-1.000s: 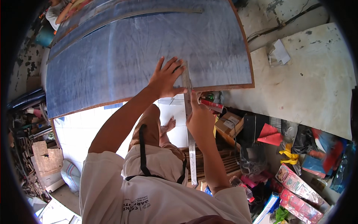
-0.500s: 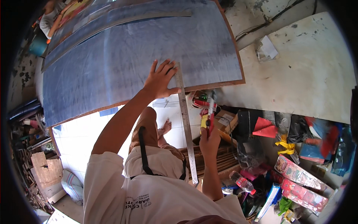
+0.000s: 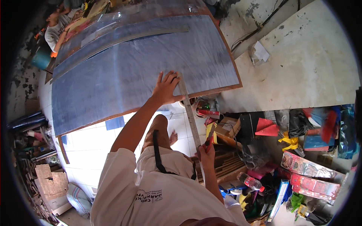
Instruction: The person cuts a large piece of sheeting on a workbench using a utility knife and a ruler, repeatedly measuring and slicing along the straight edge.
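Note:
My left hand lies on the blue-grey sheet covering the table, fingers spread, with fingertips and thumb at the edge of a long metal ruler. One end of the ruler rests on the sheet; the rest sticks out past the table's front edge toward my body. My right hand is closed around a red-handled utility knife, pointing away from me. That hand is beside the ruler's overhanging part and overlaps it in view; whether it also grips the ruler I cannot tell.
Another long metal strip lies across the far part of the sheet. A co-worker sits at the far left. A pale board stands at right. Below it are a cardboard box, a plastic bottle and mixed clutter.
My right hand has come down and closer to the ruler with the knife. My left hand stays at the ruler's end. The whole view has shifted slightly.

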{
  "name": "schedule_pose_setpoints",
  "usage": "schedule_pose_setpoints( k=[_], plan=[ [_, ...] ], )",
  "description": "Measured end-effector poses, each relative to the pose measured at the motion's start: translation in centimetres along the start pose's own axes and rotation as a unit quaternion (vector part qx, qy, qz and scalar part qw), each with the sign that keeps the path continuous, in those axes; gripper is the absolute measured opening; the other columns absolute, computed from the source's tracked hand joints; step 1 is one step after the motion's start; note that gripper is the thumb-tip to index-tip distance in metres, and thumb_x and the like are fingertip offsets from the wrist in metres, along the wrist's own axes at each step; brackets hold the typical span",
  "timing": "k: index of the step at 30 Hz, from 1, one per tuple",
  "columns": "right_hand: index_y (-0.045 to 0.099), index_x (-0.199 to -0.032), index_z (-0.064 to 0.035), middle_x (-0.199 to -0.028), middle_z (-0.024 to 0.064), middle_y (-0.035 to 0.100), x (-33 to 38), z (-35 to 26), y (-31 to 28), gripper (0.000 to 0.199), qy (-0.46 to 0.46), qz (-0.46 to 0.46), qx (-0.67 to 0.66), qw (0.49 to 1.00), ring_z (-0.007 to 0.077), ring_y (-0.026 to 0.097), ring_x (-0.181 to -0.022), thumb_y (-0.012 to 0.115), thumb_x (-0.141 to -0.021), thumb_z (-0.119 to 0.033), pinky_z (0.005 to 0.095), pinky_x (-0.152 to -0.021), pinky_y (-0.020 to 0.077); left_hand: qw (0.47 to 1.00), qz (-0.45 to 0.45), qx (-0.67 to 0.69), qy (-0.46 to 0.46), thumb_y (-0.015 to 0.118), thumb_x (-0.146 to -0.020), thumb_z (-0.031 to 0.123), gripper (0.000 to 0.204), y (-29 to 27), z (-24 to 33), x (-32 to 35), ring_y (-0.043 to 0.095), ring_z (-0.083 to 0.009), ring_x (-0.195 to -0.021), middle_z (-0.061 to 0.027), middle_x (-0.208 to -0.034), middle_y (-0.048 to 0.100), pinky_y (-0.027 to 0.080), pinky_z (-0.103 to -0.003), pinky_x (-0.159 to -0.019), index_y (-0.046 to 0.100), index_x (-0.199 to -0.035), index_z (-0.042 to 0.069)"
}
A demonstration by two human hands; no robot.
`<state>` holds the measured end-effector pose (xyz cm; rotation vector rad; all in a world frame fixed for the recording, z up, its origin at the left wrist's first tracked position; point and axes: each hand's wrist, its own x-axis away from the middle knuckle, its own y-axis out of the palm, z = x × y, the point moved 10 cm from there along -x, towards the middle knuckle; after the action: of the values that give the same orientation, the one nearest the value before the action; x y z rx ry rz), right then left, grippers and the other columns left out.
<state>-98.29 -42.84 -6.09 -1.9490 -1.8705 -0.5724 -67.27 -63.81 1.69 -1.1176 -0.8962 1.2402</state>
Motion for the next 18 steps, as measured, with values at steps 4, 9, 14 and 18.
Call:
schedule_pose_setpoints(
  k=[4,9,14,18],
  plan=[
    [0.055,-0.111,-0.0016,-0.081,0.005,0.062,1.7,-5.7,-0.5,0.019,-0.105,0.076,0.112,0.985,0.0091,0.061,-0.057,0.063,-0.093,0.0,0.0249,-0.05,0.0521,0.994,0.047,0.099,0.008,0.076,-0.082,0.06,0.087,-1.5,-0.2,-0.3,0.029,-0.0316,-0.151,-0.0122,-0.152,0.041,0.013,-0.057,-0.127,0.046,-0.146,0.01],
    [0.057,-0.116,0.0,-0.079,0.004,0.062,2.6,-11.8,-1.0,0.026,-0.163,0.032,0.209,0.964,0.0089,0.06,-0.059,0.064,-0.092,-0.003,0.0254,-0.051,0.0526,0.827,0.166,0.526,-0.104,0.077,-0.092,0.016,0.059,-4.1,-4.8,1.2,0.062,-0.0284,-0.118,-0.015,-0.141,0.051,0.052,-0.045,-0.104,0.047,-0.141,0.005],
    [0.064,-0.113,0.0,-0.07,0.0061,0.066,2.6,-18.3,3.5,0.024,-0.197,-0.048,0.29,0.935,0.0136,0.065,-0.056,0.069,-0.09,-0.005,0.0285,-0.053,0.051,0.651,0.262,0.668,-0.247,0.069,-0.097,0.01,0.046,-8.8,-11.1,10.6,0.07,-0.0202,-0.097,-0.0131,-0.131,0.057,0.062,-0.034,-0.077,0.049,-0.138,0.003],
    [0.063,-0.115,-0.0016,-0.071,0.0124,0.066,0.4,-19.9,10.8,0.028,-0.232,-0.129,0.364,0.893,0.024,0.069,-0.061,0.071,-0.089,-0.009,0.0371,-0.058,0.0516,0.548,0.233,0.727,-0.343,0.065,-0.101,0.017,0.03,-8.2,-17.1,19.4,0.072,-0.0203,-0.086,-0.0138,-0.109,0.066,0.065,-0.032,-0.071,0.06,-0.121,-0.004]
  ],
)
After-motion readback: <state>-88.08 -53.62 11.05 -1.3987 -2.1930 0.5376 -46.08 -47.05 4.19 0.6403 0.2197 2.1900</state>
